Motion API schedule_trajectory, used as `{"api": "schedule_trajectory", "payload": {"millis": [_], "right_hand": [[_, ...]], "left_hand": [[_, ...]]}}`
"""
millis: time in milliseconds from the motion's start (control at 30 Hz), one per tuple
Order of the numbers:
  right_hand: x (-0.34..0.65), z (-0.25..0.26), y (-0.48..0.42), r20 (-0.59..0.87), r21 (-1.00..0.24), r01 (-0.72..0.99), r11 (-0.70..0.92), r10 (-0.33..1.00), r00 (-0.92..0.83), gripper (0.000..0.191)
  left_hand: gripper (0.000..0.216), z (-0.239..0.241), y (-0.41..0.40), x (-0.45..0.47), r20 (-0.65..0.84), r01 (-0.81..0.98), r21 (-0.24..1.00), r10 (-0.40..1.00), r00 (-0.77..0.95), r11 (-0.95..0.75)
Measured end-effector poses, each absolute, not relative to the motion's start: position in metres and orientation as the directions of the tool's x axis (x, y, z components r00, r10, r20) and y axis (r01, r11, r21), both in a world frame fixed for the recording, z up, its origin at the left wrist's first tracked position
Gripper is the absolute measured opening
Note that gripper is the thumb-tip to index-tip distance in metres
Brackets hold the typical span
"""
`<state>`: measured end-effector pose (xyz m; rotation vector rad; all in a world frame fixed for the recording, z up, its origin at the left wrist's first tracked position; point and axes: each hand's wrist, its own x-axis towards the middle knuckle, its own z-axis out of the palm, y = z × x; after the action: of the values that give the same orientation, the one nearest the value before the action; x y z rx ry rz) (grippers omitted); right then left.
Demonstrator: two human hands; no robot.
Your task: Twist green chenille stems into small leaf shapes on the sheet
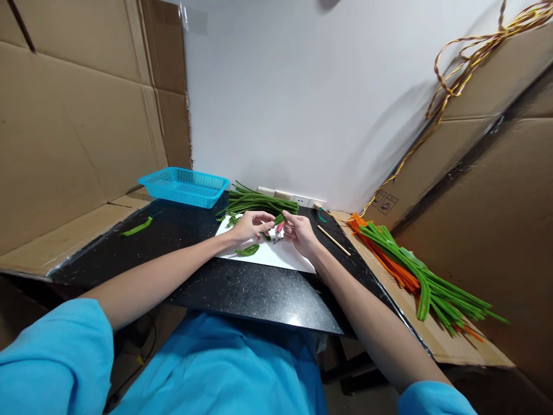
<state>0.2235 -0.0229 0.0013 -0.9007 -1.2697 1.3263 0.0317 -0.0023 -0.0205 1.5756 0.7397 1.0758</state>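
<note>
My left hand [251, 226] and my right hand [299, 229] meet over a white sheet [283, 257] on the black table [242, 288]. Both pinch the same short green pipe cleaner piece [279, 219], one at each end. A small red-handled tool [280, 229] shows just below my right fingers; whether the hand grips it I cannot tell. A curled green piece [247, 250] lies on the sheet beside my left wrist. A bundle of long green pipe cleaners [259, 203] lies just behind my hands.
A blue plastic basket [185, 185] stands at the table's back left. A green strip [137, 227] lies at the left. A thin wooden stick [333, 240] lies to the right. Green and orange pipe cleaners [415, 271] are heaped on cardboard at the right. Cardboard walls enclose both sides.
</note>
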Motion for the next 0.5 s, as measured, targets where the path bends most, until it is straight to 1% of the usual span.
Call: {"api": "schedule_trajectory", "payload": {"millis": [100,200,267,367,500], "right_hand": [[0.2210,-0.0006,-0.0235,0.138,-0.978,-0.181,0.107,0.975,-0.174,0.060],[0.2180,0.0001,-0.0251,0.125,-0.974,-0.210,0.084,0.973,-0.191,0.058],[0.2164,0.0013,-0.0263,0.111,-0.974,-0.217,0.066,0.973,-0.202,0.057],[0.2154,0.0029,-0.0273,0.091,-0.974,-0.221,0.044,0.974,-0.207,0.056],[0.2173,0.0033,-0.0265,0.076,-0.972,-0.234,0.027,0.976,-0.205,0.057]], "left_hand": [[0.048,-0.0201,-0.0016,0.0311,0.230,-0.076,0.972,0.853,0.469,-0.221],[0.055,-0.0223,-0.0013,0.0334,0.253,-0.120,0.967,0.828,0.501,-0.223],[0.055,-0.0238,-0.0014,0.0353,0.294,-0.141,0.956,0.824,0.484,-0.258],[0.051,-0.0248,-0.0020,0.0368,0.344,-0.117,0.937,0.816,0.465,-0.328],[0.049,-0.0241,-0.0040,0.0368,0.357,-0.084,0.929,0.813,0.460,-0.360]]}}
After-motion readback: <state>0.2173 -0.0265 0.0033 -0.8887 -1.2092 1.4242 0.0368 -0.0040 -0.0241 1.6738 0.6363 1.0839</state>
